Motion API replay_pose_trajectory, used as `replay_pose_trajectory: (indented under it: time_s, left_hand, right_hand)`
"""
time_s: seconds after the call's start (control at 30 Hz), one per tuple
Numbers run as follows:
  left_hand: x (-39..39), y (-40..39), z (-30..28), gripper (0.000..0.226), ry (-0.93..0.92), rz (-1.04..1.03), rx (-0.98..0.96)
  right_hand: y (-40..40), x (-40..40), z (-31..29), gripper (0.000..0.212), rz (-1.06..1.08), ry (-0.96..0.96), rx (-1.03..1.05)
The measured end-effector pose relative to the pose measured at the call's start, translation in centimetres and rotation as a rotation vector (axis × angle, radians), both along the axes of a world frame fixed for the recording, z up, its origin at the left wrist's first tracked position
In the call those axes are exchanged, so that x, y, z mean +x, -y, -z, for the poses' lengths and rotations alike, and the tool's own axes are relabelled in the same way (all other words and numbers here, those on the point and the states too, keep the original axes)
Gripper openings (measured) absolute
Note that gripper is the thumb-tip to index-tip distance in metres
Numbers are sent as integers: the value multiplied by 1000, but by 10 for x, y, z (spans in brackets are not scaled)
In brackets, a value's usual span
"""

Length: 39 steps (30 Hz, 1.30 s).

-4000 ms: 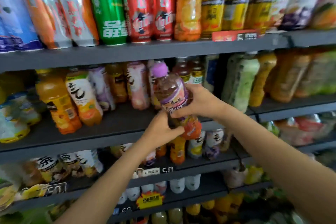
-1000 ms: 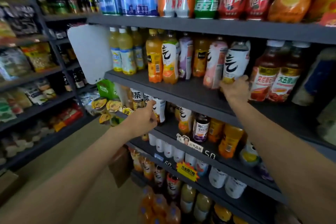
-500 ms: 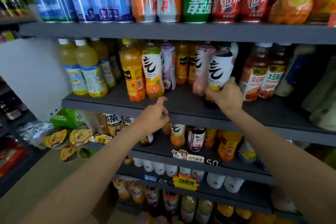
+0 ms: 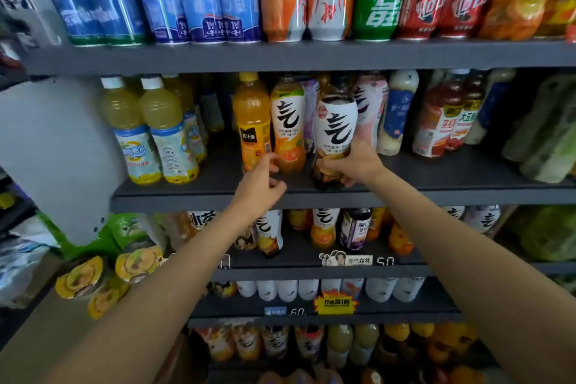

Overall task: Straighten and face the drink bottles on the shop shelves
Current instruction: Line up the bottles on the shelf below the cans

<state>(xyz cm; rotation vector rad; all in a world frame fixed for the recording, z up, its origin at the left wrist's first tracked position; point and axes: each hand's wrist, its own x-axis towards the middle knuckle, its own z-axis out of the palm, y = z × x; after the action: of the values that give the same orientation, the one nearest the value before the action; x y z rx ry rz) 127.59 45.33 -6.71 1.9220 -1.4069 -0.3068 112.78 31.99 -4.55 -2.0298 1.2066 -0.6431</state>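
While the white-labelled bottle (image 4: pixel 335 134) stands upright at the front of the dark shelf (image 4: pixel 436 187), its base is gripped by the right hand (image 4: pixel 352 164), and the neighbouring orange bottle (image 4: pixel 288 128) is touched by the loosely curled left hand (image 4: pixel 260 181).

Dark grey metal shelving (image 4: pixel 311 54) fills the view in stacked tiers, lit evenly from overhead. A pale grey rounded end panel (image 4: pixel 59 159) closes its left side. Price tags (image 4: pixel 385 261) and a yellow promotional sticker (image 4: pixel 336 302) sit on lower shelf edges. Tan floor (image 4: pixel 46 330) shows lower left.
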Motion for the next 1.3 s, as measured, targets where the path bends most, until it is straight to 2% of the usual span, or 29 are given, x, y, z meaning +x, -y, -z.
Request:
replay_pose_trajectory:
  time_s: [0.13,0.2,0.37,0.5,0.63,0.73,0.8,0.87,0.97,1.17,1.3]
  left_hand:
    - [-5,19,-7,55,0,53,-108]
    - [-4,24,-12,55,-48,67,-131]
    - [-3,30,-25,51,-124,52,-231]
    - [-4,37,-27,51,-107,73,-189]
    - [-9,52,-23,59,-64,54,-141]
    - [-19,65,-19,64,-34,-7,-141]
    - [-23,72,-19,63,-24,-44,-129]
    - [-25,78,-18,62,-4,-66,-117]
    - [-26,82,-19,64,7,-69,-122]
    - [-22,79,-20,71,11,-47,-95]
    - [-19,74,-19,71,-3,-48,-95]
  right_hand:
    - [-4,4,1,55,11,21,-70]
    - [-2,5,1,52,8,23,-42]
    - [5,20,7,63,-28,14,-68]
    - [4,31,8,71,-83,19,-114]
    - [1,25,3,68,-197,25,26]
    - [8,5,-6,46,-309,-36,184]
    - [24,-11,-12,47,-219,50,223]
    - [46,-25,-14,47,33,118,70]
    - [72,-30,-11,48,315,78,-128]
    - [81,7,-15,79,462,54,-113]
    - [84,8,-18,84,440,47,-83]
